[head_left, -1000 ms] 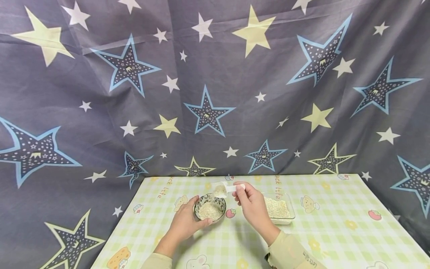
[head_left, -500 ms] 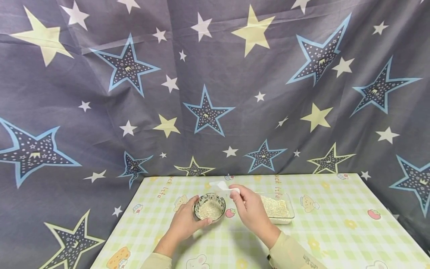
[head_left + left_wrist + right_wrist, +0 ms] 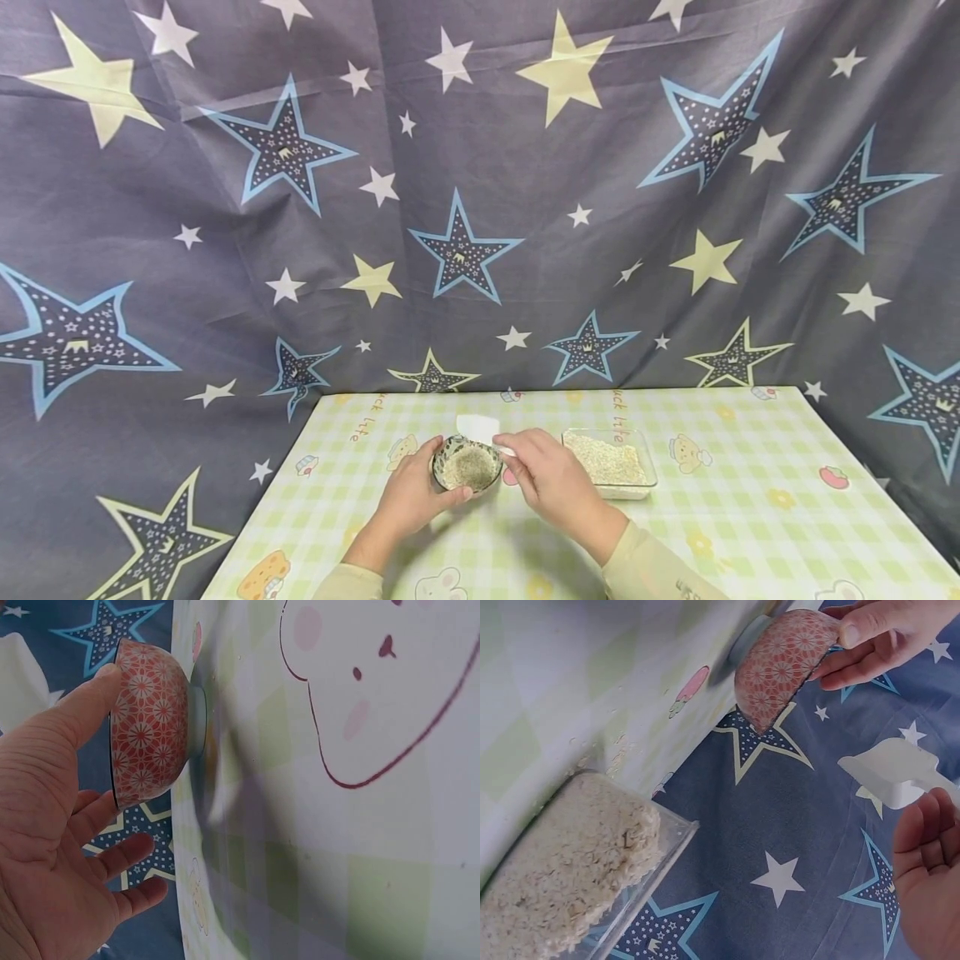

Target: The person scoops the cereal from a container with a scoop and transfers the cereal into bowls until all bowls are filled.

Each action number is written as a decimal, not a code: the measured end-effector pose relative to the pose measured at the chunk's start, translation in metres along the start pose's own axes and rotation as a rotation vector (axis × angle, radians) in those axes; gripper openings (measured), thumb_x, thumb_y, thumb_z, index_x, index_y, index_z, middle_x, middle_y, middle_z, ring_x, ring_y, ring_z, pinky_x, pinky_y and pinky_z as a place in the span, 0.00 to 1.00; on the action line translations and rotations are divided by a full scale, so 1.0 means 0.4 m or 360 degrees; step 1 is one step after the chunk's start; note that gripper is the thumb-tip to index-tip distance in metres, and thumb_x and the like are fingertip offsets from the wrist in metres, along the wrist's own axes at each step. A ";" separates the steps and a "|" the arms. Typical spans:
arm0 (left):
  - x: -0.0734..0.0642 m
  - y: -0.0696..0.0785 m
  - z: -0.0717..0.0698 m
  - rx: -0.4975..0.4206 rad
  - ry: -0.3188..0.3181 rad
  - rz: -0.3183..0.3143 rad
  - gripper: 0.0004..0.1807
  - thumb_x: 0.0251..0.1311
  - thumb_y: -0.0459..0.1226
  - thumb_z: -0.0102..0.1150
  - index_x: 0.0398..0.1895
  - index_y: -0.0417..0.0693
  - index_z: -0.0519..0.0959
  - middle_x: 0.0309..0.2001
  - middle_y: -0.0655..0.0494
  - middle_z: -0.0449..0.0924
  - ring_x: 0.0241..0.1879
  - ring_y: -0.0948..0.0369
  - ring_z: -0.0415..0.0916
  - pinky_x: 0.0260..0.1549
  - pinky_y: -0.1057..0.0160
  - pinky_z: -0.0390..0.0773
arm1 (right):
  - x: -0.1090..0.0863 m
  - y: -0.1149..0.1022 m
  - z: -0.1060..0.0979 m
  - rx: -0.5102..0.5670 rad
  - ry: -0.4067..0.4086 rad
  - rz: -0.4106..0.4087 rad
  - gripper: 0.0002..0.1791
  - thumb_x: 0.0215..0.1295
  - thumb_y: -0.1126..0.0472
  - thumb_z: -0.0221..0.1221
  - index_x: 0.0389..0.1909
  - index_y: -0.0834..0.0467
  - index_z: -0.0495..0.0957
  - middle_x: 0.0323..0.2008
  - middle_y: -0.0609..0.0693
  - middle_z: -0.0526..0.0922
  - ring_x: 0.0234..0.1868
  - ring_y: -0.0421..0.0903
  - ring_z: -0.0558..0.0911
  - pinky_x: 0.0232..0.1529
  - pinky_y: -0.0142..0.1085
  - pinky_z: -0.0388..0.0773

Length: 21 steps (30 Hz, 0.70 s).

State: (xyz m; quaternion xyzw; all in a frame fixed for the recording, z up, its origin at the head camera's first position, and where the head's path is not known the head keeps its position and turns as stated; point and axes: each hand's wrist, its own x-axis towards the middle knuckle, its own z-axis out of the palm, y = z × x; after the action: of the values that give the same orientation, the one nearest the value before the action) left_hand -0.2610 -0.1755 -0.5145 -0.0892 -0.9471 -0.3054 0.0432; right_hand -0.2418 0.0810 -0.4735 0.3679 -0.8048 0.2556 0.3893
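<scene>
My left hand (image 3: 412, 500) grips the rim of a small patterned bowl (image 3: 146, 724), thumb on the near side and fingers on the far side. Red floral print covers its outside, and pale oat flakes (image 3: 459, 475) lie inside. In my right hand (image 3: 558, 483) is the handle of a white plastic scoop (image 3: 478, 428), pinched between thumb and fingers. The scoop is tipped over above the bowl's far rim, its underside facing up in the head view. Whether any flakes cling in it is hidden. The right wrist view shows the scoop (image 3: 892, 769) apart from the bowl.
A clear rectangular container (image 3: 651, 485) of oat flakes stands to the right of my right hand. Stray flakes (image 3: 617, 757) lie on the checked tablecloth (image 3: 750, 533) beside it. A star-patterned curtain (image 3: 480, 167) hangs behind the table's far edge.
My right hand has moved slightly left and down, turning the scoop over above the bowl. Flakes have left the scoop. The left hand and bowl have stayed in place.
</scene>
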 end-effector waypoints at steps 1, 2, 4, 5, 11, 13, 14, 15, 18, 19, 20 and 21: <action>0.000 -0.001 0.001 0.0000 -0.0003 -0.0005 0.57 0.51 0.59 0.82 0.79 0.40 0.67 0.72 0.41 0.78 0.67 0.37 0.76 0.68 0.33 0.75 | -0.001 0.000 0.000 -0.0006 -0.0013 -0.0008 0.13 0.76 0.60 0.62 0.57 0.56 0.84 0.45 0.48 0.89 0.47 0.44 0.88 0.52 0.36 0.89; 0.000 -0.001 0.002 -0.0001 -0.0004 -0.0004 0.57 0.51 0.59 0.82 0.79 0.40 0.67 0.72 0.41 0.78 0.67 0.37 0.76 0.68 0.33 0.75 | -0.003 0.000 0.001 -0.0010 -0.0027 -0.0015 0.14 0.74 0.60 0.64 0.57 0.55 0.84 0.45 0.47 0.89 0.47 0.43 0.88 0.52 0.36 0.89; 0.001 -0.003 0.003 0.0004 -0.0005 -0.0003 0.57 0.51 0.59 0.82 0.79 0.40 0.67 0.71 0.41 0.78 0.67 0.37 0.77 0.68 0.32 0.76 | -0.007 0.000 0.002 -0.0016 -0.0048 -0.0031 0.14 0.73 0.60 0.65 0.57 0.54 0.83 0.45 0.46 0.89 0.47 0.42 0.88 0.52 0.35 0.88; 0.001 -0.004 0.003 0.0007 -0.0007 -0.0003 0.57 0.51 0.59 0.82 0.79 0.40 0.67 0.71 0.40 0.78 0.66 0.38 0.77 0.67 0.32 0.76 | -0.009 0.000 0.003 -0.0016 -0.0053 -0.0043 0.14 0.73 0.60 0.65 0.57 0.54 0.83 0.45 0.45 0.89 0.47 0.42 0.88 0.52 0.34 0.88; 0.001 -0.002 0.003 0.0011 -0.0018 0.0002 0.58 0.51 0.59 0.81 0.79 0.41 0.66 0.72 0.40 0.78 0.67 0.38 0.76 0.67 0.32 0.76 | -0.020 0.002 0.008 -0.0042 -0.0050 -0.0087 0.12 0.76 0.57 0.63 0.56 0.54 0.84 0.45 0.44 0.89 0.46 0.41 0.88 0.50 0.34 0.88; 0.000 -0.002 0.003 0.0011 -0.0017 0.0002 0.58 0.51 0.59 0.81 0.80 0.41 0.66 0.72 0.40 0.77 0.67 0.37 0.76 0.67 0.32 0.76 | -0.025 0.001 0.007 -0.0035 -0.0057 -0.0058 0.13 0.77 0.56 0.62 0.56 0.54 0.84 0.45 0.44 0.90 0.46 0.41 0.88 0.49 0.34 0.88; 0.000 -0.001 0.003 0.0012 -0.0016 0.0000 0.58 0.51 0.59 0.81 0.79 0.41 0.66 0.72 0.40 0.77 0.67 0.37 0.76 0.67 0.32 0.76 | -0.027 -0.001 0.006 -0.0020 -0.0063 -0.0022 0.13 0.76 0.58 0.63 0.57 0.54 0.84 0.46 0.45 0.90 0.46 0.41 0.89 0.49 0.35 0.89; 0.000 -0.001 0.003 0.0013 -0.0015 -0.0003 0.58 0.51 0.59 0.82 0.79 0.40 0.66 0.72 0.40 0.77 0.67 0.37 0.76 0.67 0.32 0.76 | -0.030 -0.003 0.006 0.0008 -0.0059 0.0025 0.13 0.76 0.59 0.63 0.57 0.55 0.85 0.46 0.46 0.91 0.44 0.40 0.88 0.48 0.34 0.89; -0.001 0.001 0.002 0.0012 -0.0011 -0.0021 0.58 0.51 0.59 0.82 0.79 0.41 0.66 0.72 0.41 0.77 0.68 0.37 0.76 0.68 0.33 0.76 | -0.038 -0.013 0.001 0.0195 -0.0054 0.0332 0.14 0.77 0.61 0.61 0.59 0.56 0.85 0.43 0.47 0.91 0.34 0.35 0.84 0.39 0.32 0.86; -0.001 0.000 0.003 0.0010 -0.0011 -0.0028 0.58 0.50 0.59 0.82 0.79 0.41 0.66 0.72 0.41 0.77 0.68 0.37 0.76 0.68 0.33 0.76 | -0.038 -0.016 0.000 0.0304 -0.0047 0.0486 0.15 0.78 0.62 0.61 0.60 0.57 0.86 0.42 0.47 0.91 0.33 0.34 0.83 0.38 0.31 0.86; -0.002 0.000 0.002 0.0009 -0.0012 -0.0034 0.58 0.50 0.59 0.82 0.80 0.42 0.66 0.72 0.41 0.78 0.68 0.37 0.75 0.68 0.33 0.76 | -0.038 -0.020 -0.003 0.0435 -0.0033 0.0663 0.15 0.78 0.62 0.61 0.60 0.57 0.86 0.41 0.48 0.92 0.32 0.33 0.82 0.36 0.31 0.85; -0.002 -0.001 0.003 0.0009 -0.0016 -0.0041 0.58 0.50 0.59 0.82 0.80 0.43 0.66 0.72 0.42 0.77 0.69 0.37 0.75 0.68 0.33 0.75 | -0.038 -0.021 -0.005 0.0584 -0.0007 0.0848 0.14 0.79 0.61 0.60 0.60 0.58 0.86 0.39 0.49 0.91 0.30 0.32 0.80 0.34 0.31 0.84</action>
State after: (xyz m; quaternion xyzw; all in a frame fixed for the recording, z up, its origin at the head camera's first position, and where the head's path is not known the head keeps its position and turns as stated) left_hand -0.2604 -0.1753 -0.5156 -0.0785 -0.9492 -0.3028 0.0349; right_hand -0.2279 0.0833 -0.4836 0.2090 -0.8142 0.4885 0.2341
